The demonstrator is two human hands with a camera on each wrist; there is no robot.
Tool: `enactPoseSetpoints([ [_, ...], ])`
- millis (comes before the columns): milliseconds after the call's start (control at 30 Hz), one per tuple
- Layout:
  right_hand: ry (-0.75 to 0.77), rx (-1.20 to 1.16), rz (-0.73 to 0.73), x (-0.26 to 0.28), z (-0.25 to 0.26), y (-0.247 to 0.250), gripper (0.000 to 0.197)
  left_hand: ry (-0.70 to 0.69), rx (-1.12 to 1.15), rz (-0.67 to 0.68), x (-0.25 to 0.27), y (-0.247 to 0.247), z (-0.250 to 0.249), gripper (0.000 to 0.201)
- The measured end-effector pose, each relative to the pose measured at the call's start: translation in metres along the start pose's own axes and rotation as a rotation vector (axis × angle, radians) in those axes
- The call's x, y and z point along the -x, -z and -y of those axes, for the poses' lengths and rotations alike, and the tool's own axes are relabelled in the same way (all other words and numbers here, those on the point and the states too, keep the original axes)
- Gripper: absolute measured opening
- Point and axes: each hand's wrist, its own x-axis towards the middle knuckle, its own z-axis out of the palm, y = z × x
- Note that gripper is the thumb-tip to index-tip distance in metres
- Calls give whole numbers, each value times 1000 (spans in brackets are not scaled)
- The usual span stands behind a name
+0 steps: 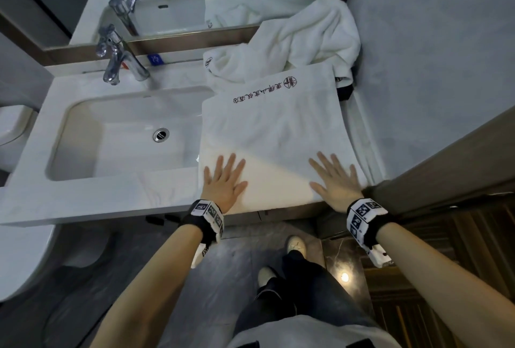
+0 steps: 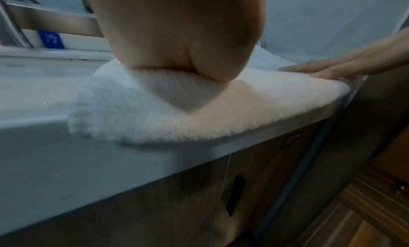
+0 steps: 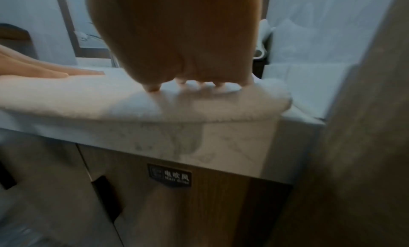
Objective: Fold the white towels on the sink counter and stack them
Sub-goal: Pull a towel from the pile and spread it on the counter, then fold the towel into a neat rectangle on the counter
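Both hands are lying flat, palms down, on a folded white towel (image 1: 267, 136) spread on the table (image 1: 83, 202) to the right of the sink basin (image 1: 117, 136). The left hand (image 1: 223, 180) is pressing near the towel's front left corner; the right hand (image 1: 337, 180) is pressing near its front right corner. Fingers of both are extended and spread, gripping nothing. The towel is showing dark embroidered lettering and a round emblem (image 1: 290, 81) along its far edge, and its front edge is lying along the table's front edge. A second white towel (image 1: 301, 38) is lying unfolded and bunched behind it, against the mirror frame (image 1: 195, 38) and the right-hand wall. A chrome faucet (image 1: 119, 55) is standing behind the basin. Wooden cabinet doors (image 3: 155, 207) are showing beneath the table.
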Motion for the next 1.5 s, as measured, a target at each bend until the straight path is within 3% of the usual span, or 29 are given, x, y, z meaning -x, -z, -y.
enactPoseSetpoints([
  [167,-79,-37,-96,20,-21,-4,62,133,58,-63,19,-5,29,64],
  [267,-49,35,-107,33,-23,-8,84,-13,-34,-158,43,-15,40,72],
  [367,-58,175,-108,40,-18,-16,104,-194,-196,-93,62,-33,46,87],
  [467,-87,255,-177,37,-9,-15,100,-71,-188,-128,62,-38,35,104],
  [567,-54,197,-179,39,-6,-8,96,25,-170,-201,60,-35,20,90],
  [633,-17,126,-194,44,-9,-1,82,4,-105,-244,62,-33,23,77],
  [767,-161,-222,-391,48,-11,18,38,-7,323,-375,68,-22,45,45],
  [900,-235,-468,-559,36,-11,40,22,102,699,-546,61,3,55,9],
  [1100,-241,-732,-798,6,-6,76,20,169,856,-639,19,43,59,19],
  [1233,-240,-813,-845,-22,-4,102,20,289,933,-593,-10,65,59,27],
  [1500,-248,-944,-900,-103,-5,154,25,387,1000,-624,-80,106,67,18],
])
